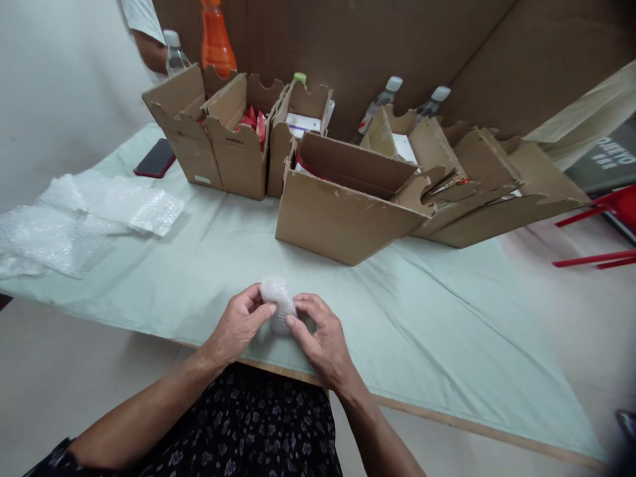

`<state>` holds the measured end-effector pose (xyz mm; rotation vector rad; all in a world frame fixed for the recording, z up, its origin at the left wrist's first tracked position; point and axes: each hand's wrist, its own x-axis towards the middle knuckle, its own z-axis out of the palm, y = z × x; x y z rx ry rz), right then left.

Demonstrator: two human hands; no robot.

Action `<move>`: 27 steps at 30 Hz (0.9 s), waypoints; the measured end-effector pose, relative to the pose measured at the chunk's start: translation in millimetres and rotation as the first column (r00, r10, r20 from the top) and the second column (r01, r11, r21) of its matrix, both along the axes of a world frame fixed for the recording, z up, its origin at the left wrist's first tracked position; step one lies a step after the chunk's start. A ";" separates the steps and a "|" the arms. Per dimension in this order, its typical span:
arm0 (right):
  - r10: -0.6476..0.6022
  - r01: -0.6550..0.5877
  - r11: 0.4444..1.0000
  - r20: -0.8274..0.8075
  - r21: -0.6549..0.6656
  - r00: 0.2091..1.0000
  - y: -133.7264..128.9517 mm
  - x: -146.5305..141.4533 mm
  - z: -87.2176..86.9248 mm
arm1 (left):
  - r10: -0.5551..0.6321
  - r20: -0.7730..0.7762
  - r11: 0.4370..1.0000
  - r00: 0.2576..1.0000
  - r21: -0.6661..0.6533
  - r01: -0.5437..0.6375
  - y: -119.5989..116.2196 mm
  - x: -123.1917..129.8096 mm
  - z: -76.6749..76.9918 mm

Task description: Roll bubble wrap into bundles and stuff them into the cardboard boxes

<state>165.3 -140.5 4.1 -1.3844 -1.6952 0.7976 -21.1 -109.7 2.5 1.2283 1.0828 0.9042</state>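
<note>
Close to the table's front edge, both hands hold a small bundle of bubble wrap, roughly upright and slightly tilted. My left hand pinches its left side, thumb across the front. On the right side, my right hand grips it lower down between thumb and fingers. Whatever lies inside the wrap cannot be made out. A cardboard box stands just beyond the hands, with something red partly visible inside it.
Flat bubble wrap sheets lie at the left, near a dark phone. Several cardboard bins line the back, some holding red packets. Behind them stand clear bottles and an orange bottle. A person's arm shows at upper left.
</note>
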 end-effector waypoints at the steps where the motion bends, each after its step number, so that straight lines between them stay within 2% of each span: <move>1: -0.006 0.006 1.000 0.005 -0.001 1.000 0.5 3.6 1.2 | -0.020 -0.026 1.000 0.999 0.017 0.020 -0.1 -1.0 1.1; 5: 0.079 -0.084 0.994 -0.079 -0.073 0.994 5.5 15.8 10.3 | -0.136 -0.176 0.978 0.975 0.132 0.161 -5.0 -2.2 8.2; 8: 0.146 -0.165 0.976 -0.144 -0.138 0.979 10.0 17.5 19.1 | -0.172 -0.262 0.943 0.950 0.234 0.235 -9.4 3.3 11.3; 12: 0.120 -0.164 0.965 -0.208 -0.206 0.971 13.3 19.0 28.6 | -0.215 -0.378 0.891 0.901 0.301 0.339 -8.3 9.6 7.2; 15: 0.145 -0.194 0.950 -0.202 -0.245 0.969 15.0 26.5 35.2 | -0.263 -0.454 0.810 0.851 0.376 0.450 -0.4 9.6 6.6; 18: 0.233 -0.245 0.939 -0.078 -0.243 0.969 17.7 40.2 46.9 | -0.300 -0.526 0.678 0.796 0.470 0.566 18.7 8.7 20.5; 20: 0.259 -0.248 0.949 0.034 -0.195 0.965 20.1 53.2 60.2 | -0.209 -0.557 0.600 0.804 0.576 0.555 40.9 10.7 39.1; 23: 0.220 -0.211 0.974 0.119 -0.087 0.968 24.2 78.9 88.6 | 0.096 -0.524 0.481 0.846 0.769 0.421 86.0 20.2 72.2; 25: 0.115 -0.120 0.992 0.135 0.029 0.984 27.9 97.8 110.4 | 0.270 -0.483 0.412 0.833 0.840 0.354 117.0 29.8 89.2; 27: -0.081 0.058 0.980 0.114 0.191 0.990 34.3 114.0 131.9 | 0.372 -0.468 0.374 0.802 0.866 0.332 141.4 39.7 97.7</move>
